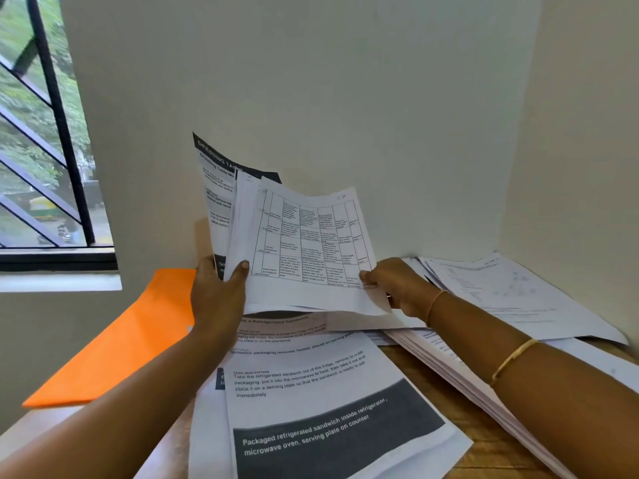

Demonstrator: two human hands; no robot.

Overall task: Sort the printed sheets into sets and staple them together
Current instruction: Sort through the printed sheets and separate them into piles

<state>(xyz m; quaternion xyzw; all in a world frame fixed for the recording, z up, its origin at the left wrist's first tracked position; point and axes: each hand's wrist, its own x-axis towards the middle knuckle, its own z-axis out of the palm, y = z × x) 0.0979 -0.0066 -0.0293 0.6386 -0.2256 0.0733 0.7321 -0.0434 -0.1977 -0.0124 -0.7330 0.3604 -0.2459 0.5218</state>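
The step in hand looked like sorting, not yet stapling. The left grip (218, 295) clasped the lower left edge of a raised bundle of printed sheets (242, 219), thumb on the front and fingers behind. The right grip (394, 288) pinched the lower right corner of the front table sheet (311, 236), which seemed about to be peeled off. A dark-headed sheet (214, 188) stood at the back of the bundle.

The next move probably called for drawing that front sheet clear and laying it on its matching pile. No stapler showed in view.

Room was tight. The wall (345, 98) stood just behind the bundle. The sandwich sheets (311, 385) lay directly beneath it. A spread pile (501, 295) filled the bench (466, 409) to the right, reaching its far corner. An orange folder (121, 340) lay on the left, overhanging the near edge, so a loose sheet might slide off there.
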